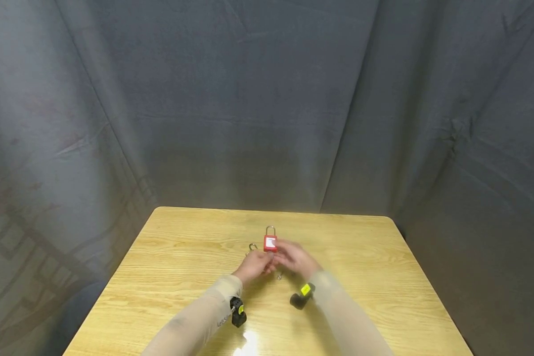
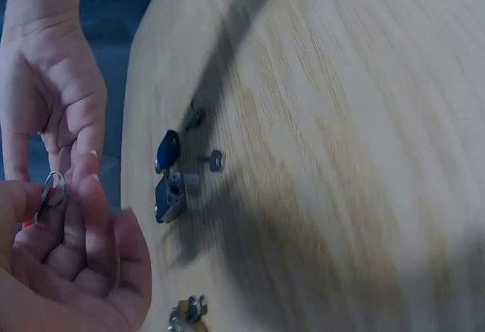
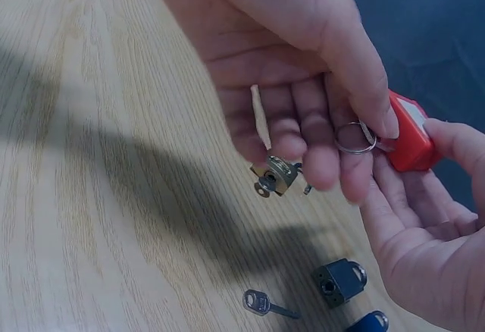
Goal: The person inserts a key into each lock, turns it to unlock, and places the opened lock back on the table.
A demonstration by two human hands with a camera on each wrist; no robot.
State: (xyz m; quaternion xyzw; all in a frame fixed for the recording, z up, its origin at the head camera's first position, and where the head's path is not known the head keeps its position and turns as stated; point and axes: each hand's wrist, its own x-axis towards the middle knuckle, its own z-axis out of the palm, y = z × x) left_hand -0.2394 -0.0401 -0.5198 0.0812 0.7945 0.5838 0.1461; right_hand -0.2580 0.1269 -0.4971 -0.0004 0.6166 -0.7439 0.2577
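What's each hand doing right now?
Left hand: holds the red padlock.
Right hand: pinches the key ring at the padlock.

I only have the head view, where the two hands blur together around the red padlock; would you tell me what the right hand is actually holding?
Observer: In the right wrist view, the right hand pinches a key ring between thumb and forefinger, right beside the red padlock.
Operator: Thank you. Which hand has the padlock itself?
Observer: The left hand holds it, with the thumb against its side.
Operator: Is anything lying on the table under the hands?
Observer: Yes, a brass padlock with a key in its keyhole lies on the table.
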